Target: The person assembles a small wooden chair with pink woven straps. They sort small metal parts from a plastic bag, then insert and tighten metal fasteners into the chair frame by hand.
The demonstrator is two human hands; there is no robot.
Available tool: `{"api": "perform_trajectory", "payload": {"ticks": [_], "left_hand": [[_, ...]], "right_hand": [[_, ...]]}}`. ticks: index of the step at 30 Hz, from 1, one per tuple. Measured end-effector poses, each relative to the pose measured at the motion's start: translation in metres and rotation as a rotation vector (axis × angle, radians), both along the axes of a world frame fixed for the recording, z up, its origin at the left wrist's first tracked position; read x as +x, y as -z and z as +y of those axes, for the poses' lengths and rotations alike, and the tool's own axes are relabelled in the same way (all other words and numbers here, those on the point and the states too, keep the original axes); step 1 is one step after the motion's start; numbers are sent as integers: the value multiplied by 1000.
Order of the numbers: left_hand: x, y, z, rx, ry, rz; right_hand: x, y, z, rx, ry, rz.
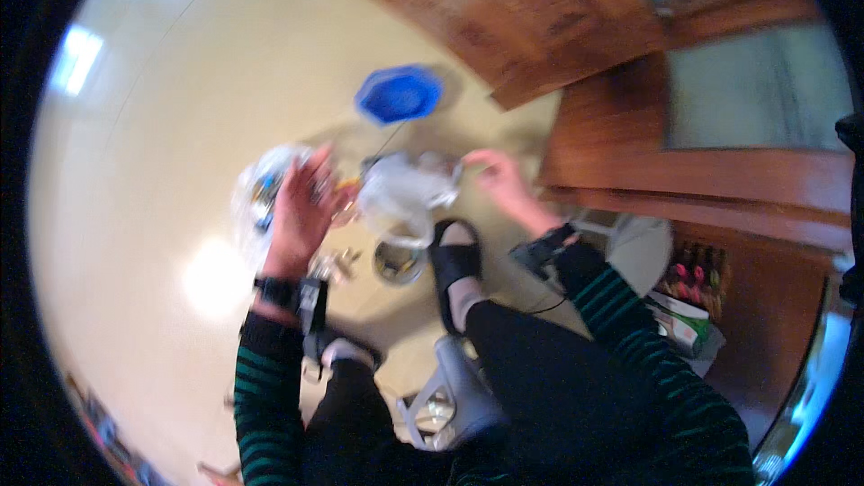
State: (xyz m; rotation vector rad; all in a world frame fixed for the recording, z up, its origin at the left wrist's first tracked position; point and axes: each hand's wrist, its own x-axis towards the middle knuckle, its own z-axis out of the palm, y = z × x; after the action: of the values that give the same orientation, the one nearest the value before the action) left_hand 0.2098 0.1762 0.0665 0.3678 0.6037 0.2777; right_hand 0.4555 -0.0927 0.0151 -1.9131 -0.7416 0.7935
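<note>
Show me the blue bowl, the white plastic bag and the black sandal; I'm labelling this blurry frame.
blue bowl (398, 94), head view, centre of its inside.
white plastic bag (400, 189), head view, middle of the crumpled body.
black sandal (457, 263), head view, on the strap.

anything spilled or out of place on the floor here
Small items lie loose on the cream floor: a clear bag of bits beside the left hand, and a small metal bowl by the sandalled foot. The right hand grips a white plastic bag. The frame is too blurred to confirm a spill.
</note>
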Motion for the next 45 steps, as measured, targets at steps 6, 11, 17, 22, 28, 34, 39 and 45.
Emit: {"api": "perform_trajectory", "payload": {"ticks": [6,11,17,22,28,34,39,45], "left_hand": [[22,-39,-6,-315,-9,-528],[27,-43,-7,-341,-9,-504],[17,-19,-10,-191,168,-82],[7,-3,-28,-91,167,144],[-6,23,-45,69,243,381],[-17,42,-62,72,323,509],[4,24,-65,485,442,241],[38,30,-51,801,335,228]], "right_hand": [[13,-45,7,-57,219,83],[-19,-81,39,70,-9,88],[-55,-123,72,-60,-460,-526],[-63,-104,88,80,-690,-763],[-43,-87,96,77,-322,-295],[-47,-96,68,-170,-719,-407],[-67,-58,82,-71,-520,-488],[-35,-30,96,41,-92,172]]}}
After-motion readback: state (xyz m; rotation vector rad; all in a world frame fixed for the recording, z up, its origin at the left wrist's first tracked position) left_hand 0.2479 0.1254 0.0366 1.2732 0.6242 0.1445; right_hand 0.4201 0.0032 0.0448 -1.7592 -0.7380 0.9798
